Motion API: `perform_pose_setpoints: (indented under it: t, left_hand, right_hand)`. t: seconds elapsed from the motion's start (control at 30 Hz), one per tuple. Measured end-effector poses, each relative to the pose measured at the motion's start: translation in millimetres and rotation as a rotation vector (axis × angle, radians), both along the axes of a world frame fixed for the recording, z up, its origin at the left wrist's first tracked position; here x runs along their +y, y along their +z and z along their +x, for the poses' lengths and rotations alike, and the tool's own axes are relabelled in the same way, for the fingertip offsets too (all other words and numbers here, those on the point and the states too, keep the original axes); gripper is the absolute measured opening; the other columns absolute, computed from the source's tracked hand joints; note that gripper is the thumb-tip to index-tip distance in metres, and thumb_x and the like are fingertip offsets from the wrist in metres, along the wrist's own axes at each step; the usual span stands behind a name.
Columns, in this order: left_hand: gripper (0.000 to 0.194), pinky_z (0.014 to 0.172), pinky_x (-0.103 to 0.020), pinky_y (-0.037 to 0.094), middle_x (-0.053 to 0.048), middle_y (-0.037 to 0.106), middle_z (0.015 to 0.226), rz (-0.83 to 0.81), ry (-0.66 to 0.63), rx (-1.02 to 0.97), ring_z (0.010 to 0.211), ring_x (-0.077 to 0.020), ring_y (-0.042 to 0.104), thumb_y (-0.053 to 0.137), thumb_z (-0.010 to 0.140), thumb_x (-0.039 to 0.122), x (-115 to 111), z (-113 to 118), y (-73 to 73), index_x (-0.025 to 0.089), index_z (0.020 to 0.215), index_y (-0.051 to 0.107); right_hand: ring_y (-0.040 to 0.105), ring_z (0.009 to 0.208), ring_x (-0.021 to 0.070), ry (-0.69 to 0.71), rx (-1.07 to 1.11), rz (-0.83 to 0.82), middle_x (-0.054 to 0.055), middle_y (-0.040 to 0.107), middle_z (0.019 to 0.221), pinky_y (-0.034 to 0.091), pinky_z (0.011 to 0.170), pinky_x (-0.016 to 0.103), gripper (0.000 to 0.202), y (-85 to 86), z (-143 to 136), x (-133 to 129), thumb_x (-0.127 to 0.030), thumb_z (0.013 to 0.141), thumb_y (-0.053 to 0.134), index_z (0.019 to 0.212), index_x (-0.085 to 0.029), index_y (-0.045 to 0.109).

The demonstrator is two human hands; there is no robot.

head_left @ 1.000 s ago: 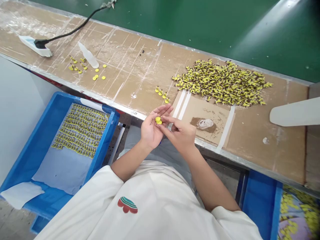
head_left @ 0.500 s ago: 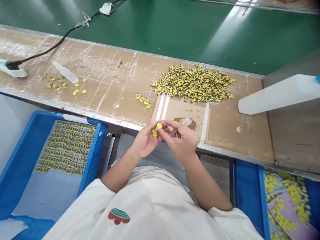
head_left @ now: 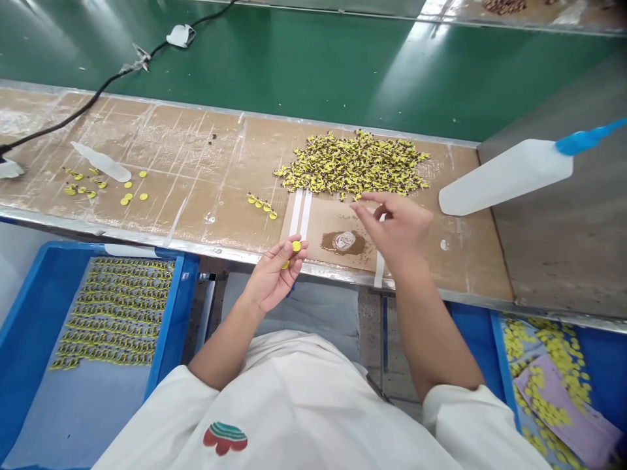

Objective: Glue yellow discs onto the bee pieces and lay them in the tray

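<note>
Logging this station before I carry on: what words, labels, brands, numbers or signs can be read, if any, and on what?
No text can be read in this view.
White bottle: no lettering shows on the side in view.
Shirt emblem: red and green, no letters visible.
White strip on the blue tray at left: no legible writing.
Yellow discs in the left hand: too small to tell whether they are marked.

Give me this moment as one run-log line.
left hand: holding yellow discs | right hand: at near edge of parts pile, grip unclear | white bottle: right of pile
</note>
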State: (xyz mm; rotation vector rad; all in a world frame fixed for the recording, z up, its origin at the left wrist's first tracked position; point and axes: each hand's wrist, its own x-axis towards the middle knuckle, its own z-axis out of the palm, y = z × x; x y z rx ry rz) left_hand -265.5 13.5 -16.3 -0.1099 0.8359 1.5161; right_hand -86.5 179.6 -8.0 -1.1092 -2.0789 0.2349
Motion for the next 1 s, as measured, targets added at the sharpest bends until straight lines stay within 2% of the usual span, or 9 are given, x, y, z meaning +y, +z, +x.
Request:
perform_pose_setpoints:
  t: [0.13,0.23,0.43,0.57,0.73,0.9,1.0]
  left_hand:
    - [0.012,0.08,-0.013,0.06,-0.007,0.078,0.098,-0.035,0.03,0.005,0.085,-0.0092,0.076,0.066,0.089,0.009,2.3,-1.2,-0.3,0.013,0.098,0.074]
    - [0.013,0.084,-0.014,0.06,-0.009,0.078,0.102,-0.007,0.028,0.044,0.088,-0.0107,0.077,0.067,0.088,0.008,3.7,-0.2,-1.7,0.012,0.096,0.076]
    - [0.017,0.094,-0.018,0.058,-0.009,0.078,0.11,0.009,0.019,0.122,0.096,-0.0136,0.077,0.074,0.082,0.007,5.3,-1.2,-4.1,0.013,0.097,0.077]
    - [0.022,0.1,-0.021,0.056,-0.009,0.078,0.109,0.02,0.017,0.135,0.1,-0.0155,0.076,0.077,0.078,0.007,5.6,-2.4,-5.4,0.014,0.098,0.077]
    - [0.022,0.099,-0.022,0.057,-0.006,0.079,0.104,0.011,0.013,0.136,0.099,-0.015,0.077,0.077,0.078,0.006,5.9,-2.7,-5.9,0.016,0.098,0.076]
    - [0.021,0.091,-0.016,0.058,-0.005,0.079,0.103,0.034,0.042,0.117,0.094,-0.0122,0.077,0.072,0.083,0.006,7.5,-2.7,-6.7,0.017,0.101,0.076]
    - [0.02,0.092,-0.016,0.058,-0.007,0.079,0.107,0.034,0.035,0.127,0.096,-0.0123,0.077,0.07,0.084,0.006,7.7,-2.7,-7.1,0.016,0.101,0.076]
  right_hand:
    - [0.067,0.07,0.0204,0.081,-0.101,-0.119,0.005,0.077,0.088,0.056,0.076,0.038,0.029,-25.1,8.6,58.2,-0.043,0.081,0.076,0.101,-0.022,0.077]
    - [0.066,0.072,0.0202,0.172,-0.155,-0.148,0.005,0.076,0.09,0.055,0.075,0.037,0.03,-39.4,8.1,74.0,-0.041,0.079,0.077,0.102,-0.021,0.076]
    - [0.068,0.089,0.021,0.262,-0.281,-0.08,0.007,0.076,0.098,0.053,0.082,0.035,0.024,-44.5,7.3,73.0,-0.042,0.092,0.064,0.094,-0.022,0.077]
    - [0.068,0.09,0.0225,0.203,-0.434,-0.003,0.009,0.076,0.096,0.05,0.079,0.035,0.033,-39.7,11.6,72.3,-0.043,0.099,0.051,0.097,-0.021,0.075]
    - [0.07,0.095,0.0238,0.117,-0.323,0.024,0.009,0.077,0.102,0.053,0.085,0.038,0.032,-34.7,21.9,71.9,-0.039,0.1,0.047,0.102,-0.022,0.073]
    - [0.07,0.094,0.024,0.175,-0.239,0.001,0.009,0.077,0.1,0.055,0.085,0.04,0.028,-41.1,25.1,66.7,-0.037,0.099,0.049,0.1,-0.023,0.073]
    - [0.071,0.095,0.0247,0.179,-0.196,-0.007,0.009,0.077,0.102,0.056,0.087,0.043,0.026,-48.0,22.9,66.2,-0.035,0.098,0.05,0.102,-0.022,0.072]
